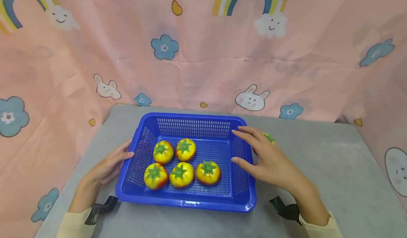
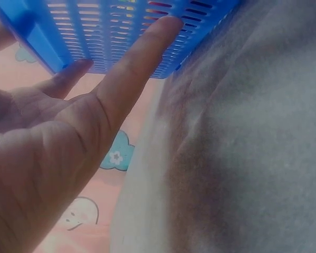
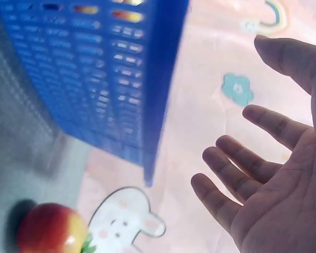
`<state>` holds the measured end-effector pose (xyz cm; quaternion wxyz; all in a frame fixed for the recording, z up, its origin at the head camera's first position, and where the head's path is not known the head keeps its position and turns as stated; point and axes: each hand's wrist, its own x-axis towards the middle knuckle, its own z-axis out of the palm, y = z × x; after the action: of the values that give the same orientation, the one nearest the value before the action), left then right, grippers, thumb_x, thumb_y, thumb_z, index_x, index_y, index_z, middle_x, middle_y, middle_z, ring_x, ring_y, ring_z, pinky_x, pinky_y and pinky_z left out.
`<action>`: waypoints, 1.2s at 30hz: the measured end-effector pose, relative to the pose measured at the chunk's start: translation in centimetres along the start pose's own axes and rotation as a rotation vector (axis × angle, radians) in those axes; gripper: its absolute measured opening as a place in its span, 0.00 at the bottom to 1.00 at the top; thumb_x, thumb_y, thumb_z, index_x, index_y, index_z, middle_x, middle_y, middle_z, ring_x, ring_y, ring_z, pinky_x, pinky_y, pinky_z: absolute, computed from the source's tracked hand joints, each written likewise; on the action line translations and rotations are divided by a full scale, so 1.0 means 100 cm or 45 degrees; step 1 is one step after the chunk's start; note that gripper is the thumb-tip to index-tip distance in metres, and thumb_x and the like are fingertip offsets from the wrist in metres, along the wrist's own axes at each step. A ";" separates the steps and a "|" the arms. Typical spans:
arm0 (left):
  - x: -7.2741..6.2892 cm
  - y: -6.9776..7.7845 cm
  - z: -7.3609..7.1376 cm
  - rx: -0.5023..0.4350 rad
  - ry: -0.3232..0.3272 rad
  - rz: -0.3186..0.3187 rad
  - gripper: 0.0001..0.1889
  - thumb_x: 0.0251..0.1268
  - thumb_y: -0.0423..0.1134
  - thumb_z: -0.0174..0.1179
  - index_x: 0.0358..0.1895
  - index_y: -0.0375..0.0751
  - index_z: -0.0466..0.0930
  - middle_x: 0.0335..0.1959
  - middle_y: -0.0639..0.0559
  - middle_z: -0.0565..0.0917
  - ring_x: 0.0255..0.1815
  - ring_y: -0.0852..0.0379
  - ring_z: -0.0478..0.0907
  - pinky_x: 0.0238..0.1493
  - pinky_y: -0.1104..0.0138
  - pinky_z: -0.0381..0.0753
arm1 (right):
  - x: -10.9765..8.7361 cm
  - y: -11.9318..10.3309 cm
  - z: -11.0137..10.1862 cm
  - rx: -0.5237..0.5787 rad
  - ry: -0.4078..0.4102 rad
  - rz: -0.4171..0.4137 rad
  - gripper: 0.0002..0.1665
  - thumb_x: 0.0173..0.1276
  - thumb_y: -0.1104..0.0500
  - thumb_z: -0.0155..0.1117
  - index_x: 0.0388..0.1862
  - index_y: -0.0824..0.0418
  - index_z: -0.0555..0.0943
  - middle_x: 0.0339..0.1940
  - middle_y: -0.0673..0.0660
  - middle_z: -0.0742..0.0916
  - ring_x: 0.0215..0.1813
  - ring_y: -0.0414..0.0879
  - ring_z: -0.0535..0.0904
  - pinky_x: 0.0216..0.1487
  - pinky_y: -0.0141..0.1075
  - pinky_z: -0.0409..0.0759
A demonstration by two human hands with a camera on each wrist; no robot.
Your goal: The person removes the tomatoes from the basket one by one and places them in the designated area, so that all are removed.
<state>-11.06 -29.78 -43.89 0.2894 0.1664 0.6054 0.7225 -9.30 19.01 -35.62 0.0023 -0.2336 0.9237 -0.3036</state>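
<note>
A blue plastic basket (image 1: 219, 207) with slotted walls sits on the table. Inside lie several yellow-and-red tomato-like fruits (image 1: 181, 175) with green star-shaped tops, grouped toward the left and middle. My left hand (image 1: 108, 165) is at the basket's left side, its fingertips against the rim and slotted outer wall; its fingers look fairly straight in the left wrist view. Over the right rim hovers my right hand (image 1: 270, 156), fingers spread and holding nothing. Beyond it, outside the basket, one more such fruit (image 3: 50, 230) lies on the table, mostly hidden by that hand in the head view.
The grey cloth-covered tabletop (image 1: 334, 167) extends right of the basket. A pink printed curtain (image 1: 203, 79) hangs behind the table and at both sides. Dark wrist mounts (image 1: 286, 209) are strapped near both hands.
</note>
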 end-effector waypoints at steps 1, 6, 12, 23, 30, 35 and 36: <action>0.000 0.000 0.000 -0.002 -0.001 -0.002 0.36 0.85 0.32 0.37 0.86 0.35 0.29 0.71 0.57 0.78 0.66 0.54 0.83 0.63 0.56 0.87 | 0.001 -0.002 0.000 -0.008 -0.016 -0.002 0.42 0.72 0.43 0.72 0.81 0.48 0.70 0.82 0.58 0.71 0.80 0.64 0.69 0.68 0.68 0.80; -0.001 -0.001 -0.001 -0.007 0.005 -0.004 0.36 0.86 0.32 0.37 0.86 0.36 0.30 0.71 0.57 0.79 0.66 0.54 0.84 0.63 0.56 0.87 | 0.008 -0.013 0.000 -0.025 -0.086 -0.051 0.41 0.72 0.43 0.72 0.81 0.48 0.70 0.82 0.58 0.71 0.79 0.62 0.71 0.69 0.65 0.80; -0.005 0.000 0.001 -0.001 0.010 -0.007 0.37 0.85 0.32 0.37 0.86 0.36 0.28 0.71 0.59 0.78 0.67 0.55 0.83 0.63 0.56 0.87 | 0.017 -0.025 0.000 -0.005 -0.222 -0.121 0.40 0.73 0.41 0.70 0.80 0.47 0.71 0.81 0.56 0.72 0.78 0.58 0.74 0.68 0.59 0.83; -0.001 0.000 0.001 0.003 -0.007 0.002 0.37 0.86 0.33 0.37 0.86 0.35 0.25 0.72 0.60 0.77 0.68 0.53 0.83 0.63 0.54 0.87 | 0.034 -0.040 0.010 -0.092 -0.461 -0.186 0.36 0.75 0.46 0.70 0.79 0.47 0.72 0.80 0.54 0.74 0.78 0.55 0.74 0.76 0.56 0.77; 0.000 -0.001 0.001 0.014 0.009 -0.010 0.38 0.86 0.33 0.38 0.85 0.34 0.25 0.72 0.61 0.77 0.67 0.55 0.83 0.63 0.56 0.87 | 0.041 -0.047 0.018 -0.123 -0.582 -0.180 0.35 0.75 0.44 0.69 0.78 0.47 0.74 0.77 0.54 0.77 0.74 0.52 0.79 0.74 0.54 0.80; 0.000 -0.001 0.002 0.008 0.007 -0.002 0.38 0.86 0.33 0.38 0.85 0.33 0.24 0.71 0.62 0.77 0.67 0.55 0.83 0.62 0.56 0.88 | 0.045 -0.052 0.021 -0.158 -0.615 -0.195 0.34 0.75 0.43 0.69 0.77 0.48 0.75 0.74 0.52 0.79 0.71 0.49 0.81 0.72 0.52 0.82; 0.000 0.000 0.002 0.009 0.005 -0.001 0.38 0.86 0.33 0.38 0.85 0.33 0.23 0.71 0.62 0.77 0.67 0.55 0.83 0.62 0.56 0.88 | 0.045 -0.053 0.022 -0.164 -0.621 -0.195 0.34 0.75 0.43 0.69 0.76 0.48 0.76 0.74 0.52 0.80 0.71 0.49 0.81 0.72 0.52 0.82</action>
<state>-10.97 -29.64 -43.86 0.2878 0.1657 0.6086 0.7207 -10.75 12.10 -33.85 0.1868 -0.3689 0.8929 -0.1784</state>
